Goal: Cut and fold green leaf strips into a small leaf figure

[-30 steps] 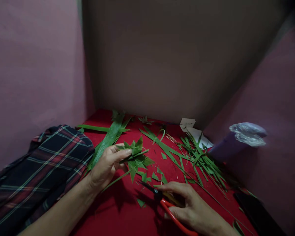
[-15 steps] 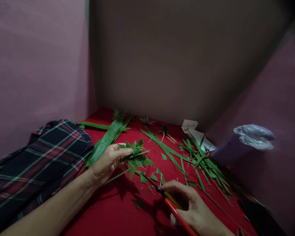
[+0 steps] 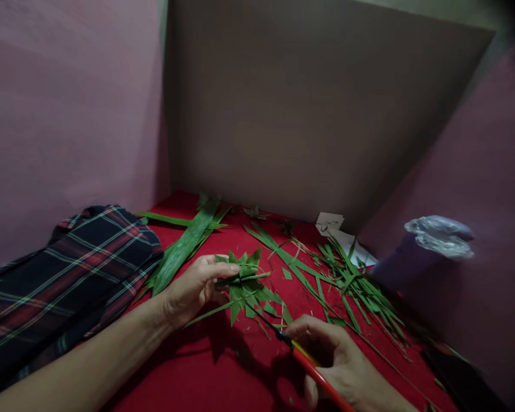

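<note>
My left hand pinches a spiky woven green leaf piece just above the red cloth. Its thumb lies across the top of the piece. My right hand grips red-handled scissors near the lower edge of the view. The dark blades point up and left and reach the lower points of the leaf piece. Small green cuttings lie on the cloth under the blades.
Long green leaves lie at the back left, and a pile of thin leaf strips at the right. A plaid cloth covers the left side. White paper and a plastic-wrapped purple roll sit at the right. Cardboard walls enclose the back.
The scissor blades have moved up and left, from the cloth to the lower points of the leaf piece. My left hand has shifted slightly right with the piece.
</note>
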The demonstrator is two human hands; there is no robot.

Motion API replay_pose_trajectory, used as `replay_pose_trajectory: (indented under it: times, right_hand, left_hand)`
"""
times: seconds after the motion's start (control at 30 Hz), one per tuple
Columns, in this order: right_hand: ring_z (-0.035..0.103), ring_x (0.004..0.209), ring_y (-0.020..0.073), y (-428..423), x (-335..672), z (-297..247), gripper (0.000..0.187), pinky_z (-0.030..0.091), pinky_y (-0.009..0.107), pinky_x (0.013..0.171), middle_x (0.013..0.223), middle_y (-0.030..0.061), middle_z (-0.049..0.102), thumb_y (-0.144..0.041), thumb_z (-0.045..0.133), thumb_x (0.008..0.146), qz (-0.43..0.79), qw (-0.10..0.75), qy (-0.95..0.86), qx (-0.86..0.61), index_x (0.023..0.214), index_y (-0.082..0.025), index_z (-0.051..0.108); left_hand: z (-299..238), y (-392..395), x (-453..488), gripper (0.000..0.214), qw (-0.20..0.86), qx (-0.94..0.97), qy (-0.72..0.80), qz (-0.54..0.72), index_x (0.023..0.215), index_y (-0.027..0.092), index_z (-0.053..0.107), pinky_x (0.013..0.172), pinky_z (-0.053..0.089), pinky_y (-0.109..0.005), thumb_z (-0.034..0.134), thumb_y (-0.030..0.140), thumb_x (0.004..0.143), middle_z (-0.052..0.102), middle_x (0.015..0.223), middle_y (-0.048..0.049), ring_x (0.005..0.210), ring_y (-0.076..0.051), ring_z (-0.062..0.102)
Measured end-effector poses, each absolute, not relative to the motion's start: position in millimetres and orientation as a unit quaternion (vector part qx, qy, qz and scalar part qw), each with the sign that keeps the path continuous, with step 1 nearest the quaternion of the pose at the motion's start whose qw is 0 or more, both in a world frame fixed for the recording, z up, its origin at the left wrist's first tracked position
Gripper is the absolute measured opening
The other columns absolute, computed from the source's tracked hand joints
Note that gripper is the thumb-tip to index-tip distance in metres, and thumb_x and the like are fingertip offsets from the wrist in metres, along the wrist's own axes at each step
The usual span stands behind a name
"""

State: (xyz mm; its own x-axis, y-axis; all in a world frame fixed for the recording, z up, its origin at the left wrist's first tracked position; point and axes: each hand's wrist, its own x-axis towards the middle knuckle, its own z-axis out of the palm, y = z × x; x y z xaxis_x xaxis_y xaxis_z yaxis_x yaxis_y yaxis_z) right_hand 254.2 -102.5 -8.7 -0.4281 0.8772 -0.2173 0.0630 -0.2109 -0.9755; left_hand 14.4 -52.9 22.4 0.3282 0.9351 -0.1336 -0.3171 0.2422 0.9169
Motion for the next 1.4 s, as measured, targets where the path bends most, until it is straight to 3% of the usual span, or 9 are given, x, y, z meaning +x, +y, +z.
replay_pose_trajectory:
  times: [0.2, 0.5, 0.67, 0.77, 1.1, 1.4]
  right_hand:
    - [0.051, 0.035, 0.0078, -103.9, 249.2, -5.7, 0.037, 0.036, 0.016, 0.040, 0.037, -0.0104, 0.052, -0.019, 0.076, 0.051, 0.678, 0.303, -0.519, -0.423, 0.082, -0.019, 0.056]
    - [0.052, 0.032, 0.0061, -103.8, 249.7, -5.9, 0.043, 0.036, 0.013, 0.035, 0.046, -0.0074, 0.059, -0.022, 0.084, 0.041, 0.704, 0.327, -0.474, -0.416, 0.077, -0.018, 0.060]
    - [0.053, 0.034, 0.0076, -104.7, 252.1, -5.8, 0.041, 0.037, 0.013, 0.035, 0.038, -0.0079, 0.055, -0.025, 0.083, 0.046, 0.682, 0.328, -0.491, -0.431, 0.080, -0.018, 0.062]
    - [0.052, 0.033, 0.0072, -104.7, 250.5, -4.7, 0.044, 0.037, 0.014, 0.035, 0.040, -0.0085, 0.054, -0.028, 0.084, 0.042, 0.689, 0.331, -0.489, -0.420, 0.078, -0.018, 0.061]
    - [0.054, 0.033, 0.0062, -104.1, 251.4, -7.7, 0.037, 0.035, 0.010, 0.034, 0.041, -0.0081, 0.056, -0.023, 0.082, 0.049, 0.714, 0.322, -0.486, -0.387, 0.079, -0.019, 0.061]
    - [0.056, 0.034, 0.0087, -101.8, 255.8, -15.9, 0.041, 0.036, 0.012, 0.034, 0.039, -0.0066, 0.057, -0.030, 0.083, 0.048, 0.704, 0.318, -0.502, -0.390, 0.082, -0.019, 0.061]
  left_hand:
    - [21.3, -55.2, 15.7, 0.013, 0.700, 0.443, 0.353, 0.435, 0.070, 0.011, 0.064, 0.055, 0.045, -0.025, 0.062, 0.024, 0.071, 0.064, 0.069, -0.0048, 0.060, -0.014, 0.058]
    - [21.5, -54.9, 14.9, 0.009, 0.707, 0.426, 0.347, 0.445, 0.071, 0.013, 0.064, 0.061, 0.045, -0.027, 0.062, 0.021, 0.070, 0.068, 0.071, -0.0041, 0.061, -0.014, 0.060]
    - [23.5, -55.6, 15.8, 0.008, 0.711, 0.429, 0.337, 0.443, 0.069, 0.013, 0.065, 0.062, 0.046, -0.028, 0.062, 0.021, 0.070, 0.069, 0.071, -0.0049, 0.061, -0.015, 0.061]
    - [23.3, -55.3, 16.3, 0.010, 0.709, 0.437, 0.336, 0.441, 0.067, 0.012, 0.065, 0.059, 0.045, -0.027, 0.061, 0.020, 0.070, 0.068, 0.066, -0.0037, 0.058, -0.013, 0.060]
    - [21.5, -56.5, 16.4, 0.012, 0.709, 0.441, 0.341, 0.432, 0.068, 0.011, 0.064, 0.058, 0.046, -0.028, 0.061, 0.022, 0.071, 0.067, 0.068, -0.0060, 0.059, -0.015, 0.060]
    - [21.7, -55.4, 15.8, 0.012, 0.711, 0.440, 0.336, 0.433, 0.065, 0.012, 0.064, 0.056, 0.046, -0.027, 0.059, 0.021, 0.071, 0.066, 0.065, -0.0047, 0.056, -0.014, 0.059]
